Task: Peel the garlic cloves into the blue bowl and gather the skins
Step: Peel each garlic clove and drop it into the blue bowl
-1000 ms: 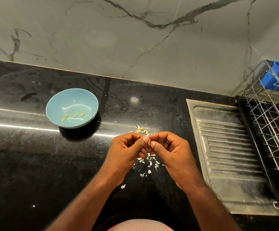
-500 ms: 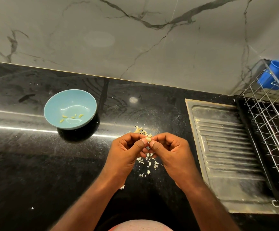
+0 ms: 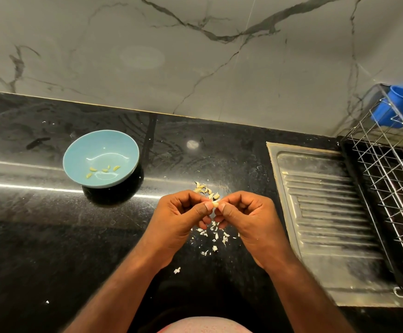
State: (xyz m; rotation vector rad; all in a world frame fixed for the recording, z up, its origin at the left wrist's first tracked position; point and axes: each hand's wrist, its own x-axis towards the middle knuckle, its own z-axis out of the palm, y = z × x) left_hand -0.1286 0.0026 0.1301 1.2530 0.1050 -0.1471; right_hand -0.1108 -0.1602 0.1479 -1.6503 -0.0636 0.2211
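Note:
My left hand (image 3: 180, 216) and my right hand (image 3: 248, 216) meet above the black counter (image 3: 39, 236), thumbs and fingertips pinching one small garlic clove (image 3: 215, 204) between them. Just beyond the hands lies a little heap of unpeeled cloves (image 3: 206, 189). White skin flakes (image 3: 213, 235) are scattered on the counter under and just behind the hands. The blue bowl (image 3: 75, 159) stands to the left, apart from the hands, with several peeled cloves (image 3: 104, 169) in its bottom.
A steel drainboard (image 3: 320, 212) lies to the right, and a wire dish rack (image 3: 392, 183) with a blue plastic cup (image 3: 397, 106) beyond it. A marble wall (image 3: 195, 56) backs the counter. Stray skin bits (image 3: 177, 270) dot the counter near me.
The hands stay together on the clove, shifted only slightly; the thumbs have worked a little on it. The view has drifted a bit.

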